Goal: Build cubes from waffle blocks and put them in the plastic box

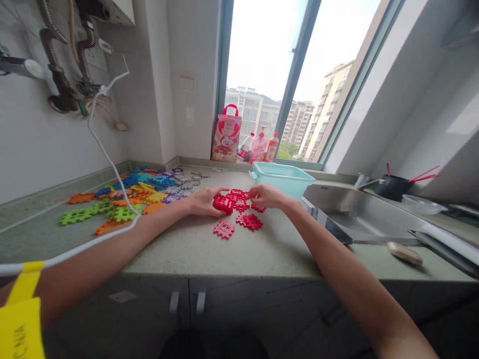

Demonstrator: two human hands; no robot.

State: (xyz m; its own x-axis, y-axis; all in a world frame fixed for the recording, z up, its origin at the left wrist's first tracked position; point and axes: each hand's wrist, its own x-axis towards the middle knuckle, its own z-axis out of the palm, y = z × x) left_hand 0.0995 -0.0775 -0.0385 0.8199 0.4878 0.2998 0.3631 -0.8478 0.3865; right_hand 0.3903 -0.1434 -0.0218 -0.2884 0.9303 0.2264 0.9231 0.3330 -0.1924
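My left hand [207, 201] is wrapped around a stack of red interlocking plastic tiles [223, 203], low over the counter. Across from it, my right hand [270, 196] has its fingers curled and drawn together at the right side of the red pile [240, 198]; whatever the fingertips hold is hidden. A red tile [258, 208] shows just under this hand. Nearer the front lie a pair of overlapping red tiles [250, 221] and a single pinkish-red tile [224, 229] with a window-like cutout.
Green, orange, yellow, blue, purple and grey tiles [123, 209] spread over the left counter. A white cable [108, 154] hangs before them. A pale blue plastic basin [286, 177] stands behind my right hand, beside the sink [337, 209]. A dark flat slab [329, 225] overlaps the sink edge; soap [404, 253] lies in front.
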